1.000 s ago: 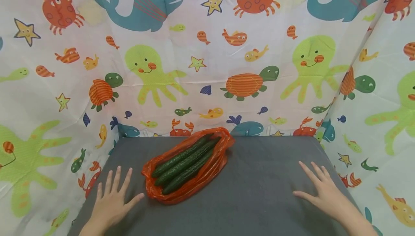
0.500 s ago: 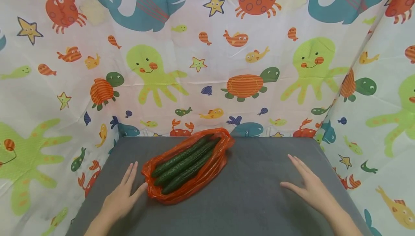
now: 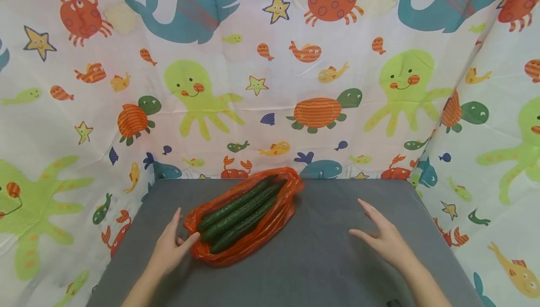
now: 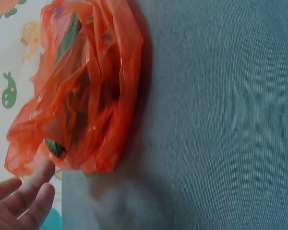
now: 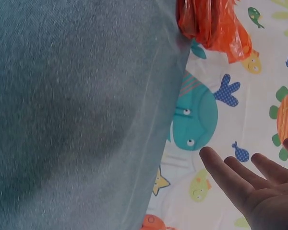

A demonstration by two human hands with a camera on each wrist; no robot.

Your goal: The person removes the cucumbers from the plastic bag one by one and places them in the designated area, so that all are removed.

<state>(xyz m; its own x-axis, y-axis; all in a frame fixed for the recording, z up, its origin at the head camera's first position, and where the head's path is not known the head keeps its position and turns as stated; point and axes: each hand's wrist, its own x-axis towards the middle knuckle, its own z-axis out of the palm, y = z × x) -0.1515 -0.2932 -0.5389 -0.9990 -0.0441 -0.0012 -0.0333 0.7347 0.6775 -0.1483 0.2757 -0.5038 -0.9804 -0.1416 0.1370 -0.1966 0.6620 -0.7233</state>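
On bench point(image 3: 329, 246), bagged cucumbers point(image 3: 242, 213) just right of left grip point(image 3: 169, 247), well left of right grip point(image 3: 387, 241); both spread, empty.

The bag point(image 3: 262, 233) is orange, cucumbers point(image 3: 240, 214) green, tabletop point(image 3: 320, 241) grey, backdrop point(image 3: 270, 98) sea-animal print.

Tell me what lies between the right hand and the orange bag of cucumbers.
Only a bare stretch of grey tabletop lies between the right hand and the orange bag of cucumbers; the head view shows it.
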